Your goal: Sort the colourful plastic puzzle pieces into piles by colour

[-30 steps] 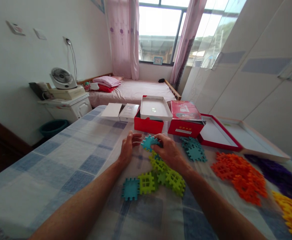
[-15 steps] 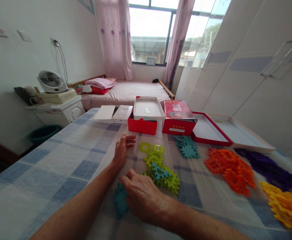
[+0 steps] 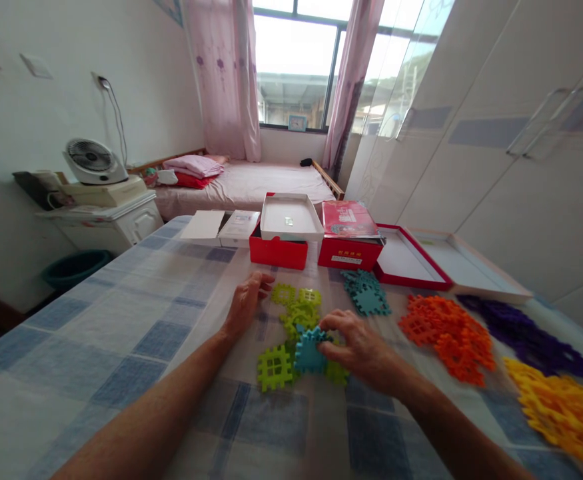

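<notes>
My right hand (image 3: 356,347) pinches light blue interlocking plastic tiles (image 3: 310,353) with toothed edges between thumb and fingers, above the green pile. My left hand (image 3: 246,300) rests on its side on the cloth, fingers loosely apart and holding nothing, just left of the lime-green tiles (image 3: 301,313). A square green tile with a window pattern (image 3: 274,368) lies at the near left of that pile. Part of the green pile is hidden behind the blue tiles and my right hand. Beyond my right hand sits a teal tile pile (image 3: 368,297).
Right of my hands lie orange tiles (image 3: 446,337), purple tiles (image 3: 526,337) and yellow tiles (image 3: 561,407). Along the far side stand a red box (image 3: 278,255) under a white tray, another red box (image 3: 351,252), and shallow lids (image 3: 411,260). A checked cloth (image 3: 136,387) covers the table.
My right hand has moved right and away from me, carrying blue tiles from the near left to over the green pile. A square green tile now shows at the near left.
</notes>
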Demonstrator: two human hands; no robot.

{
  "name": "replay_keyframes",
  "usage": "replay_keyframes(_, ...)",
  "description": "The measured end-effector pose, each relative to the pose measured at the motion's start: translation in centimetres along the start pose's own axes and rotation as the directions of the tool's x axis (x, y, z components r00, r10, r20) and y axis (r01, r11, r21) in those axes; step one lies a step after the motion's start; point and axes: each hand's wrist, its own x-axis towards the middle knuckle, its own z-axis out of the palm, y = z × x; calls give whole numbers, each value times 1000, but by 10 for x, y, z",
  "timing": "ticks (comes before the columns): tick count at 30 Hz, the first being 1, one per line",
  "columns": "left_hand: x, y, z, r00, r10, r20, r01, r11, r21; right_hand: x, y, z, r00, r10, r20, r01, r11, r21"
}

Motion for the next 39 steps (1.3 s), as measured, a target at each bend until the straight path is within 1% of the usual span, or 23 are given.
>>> replay_keyframes(3,-4,3,2,996,67,61,-72,994,84,-4,6,19,1000,12,-5,-12,998,-58)
replay_keyframes(6,-4,3,3,990,97,98,-110,985,134,-8,4,35,997,-60,-51,57,997,-57)
replay_keyframes(8,-4,2,2,989,96,109,-112,982,149,-11,3,38,989,-123,-82,121,992,-27)
replay_keyframes(10,-3,1,2,990,89,111,-105,983,151,-15,2,35,983,-159,-95,165,985,57)
replay_keyframes(11,-2,0,1,990,84,111,-100,984,149,-16,3,31,983,-158,-95,169,978,120)
replay_keyframes(13,-1,-1,1,991,76,114,-92,985,145,-14,10,18,987,-116,-110,141,957,252)
replay_keyframes(15,-1,-3,0,991,70,112,-86,986,140,-5,24,0,983,-30,-179,91,934,345)
replay_keyframes(17,-1,-3,0,992,66,109,-81,987,142,11,46,-19,954,81,-288,38,922,385)
replay_keyframes(19,-2,-3,-1,992,65,111,-82,983,163,31,71,-35,897,191,-398,-39,932,361)
replay_keyframes(20,-2,-3,-1,991,68,114,-88,979,181,41,83,-41,866,226,-447,-78,943,325)
replay_keyframes(22,-1,-3,-2,988,89,124,-116,968,225,57,100,-48,817,252,-518,-137,959,250)
replay_keyframes(24,0,-4,-3,982,124,142,-160,948,275,64,106,-50,784,252,-567,-163,965,203)
replay_keyframes(26,1,-6,-3,971,145,189,-204,914,350,60,100,-45,743,225,-630,-175,974,143)
replay_keyframes(27,1,-8,-2,964,142,224,-224,887,403,55,94,-40,730,187,-658,-166,982,95)
replay_keyframes(28,0,-9,-2,955,132,267,-247,852,462,47,86,-33,736,134,-663,-140,989,45)
replay_keyframes(29,0,-11,-1,943,117,312,-273,809,521,37,78,-25,765,75,-640,-97,995,1)
replay_keyframes(31,-3,-13,1,915,71,397,-324,714,620,14,63,-6,859,-24,-511,10,999,-30)
replay_keyframes(32,-4,-13,2,903,44,427,-343,673,655,3,58,3,900,-43,-434,43,999,-11)
replay_keyframes(33,-5,-13,2,893,20,450,-357,640,680,-8,54,11,929,-45,-369,52,999,10)
replay_keyframes(34,-6,-13,3,887,2,462,-365,617,697,-18,53,18,946,-34,-322,44,999,25)
replay_keyframes(36,-7,-12,4,884,-10,466,-367,602,709,-32,55,27,960,12,-279,-4,1000,29)
replay_keyframes(39,-11,-9,8,887,-12,463,-351,633,690,-43,67,31,956,77,-283,-75,997,21)
